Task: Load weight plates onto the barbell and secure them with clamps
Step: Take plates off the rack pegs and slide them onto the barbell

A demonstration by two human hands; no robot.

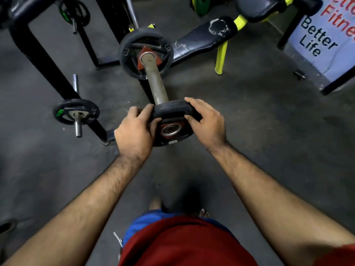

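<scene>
The barbell sleeve [156,83] points toward me, end-on. A black weight plate [132,54] with a red centre sits far up the sleeve. A second, smaller black plate [169,110] with a red hub and steel ring is at the sleeve's near tip, its hole over the bar end. My left hand [134,133] grips its left edge, and my right hand [205,121] grips its right edge. No clamp is in view.
A black rack frame [48,60] at left carries a green-marked plate [75,112] on a steel peg. A worn black bench [201,41] with yellow legs stands behind the bar. A banner [322,41] stands at right. Grey floor lies all around; my feet are below.
</scene>
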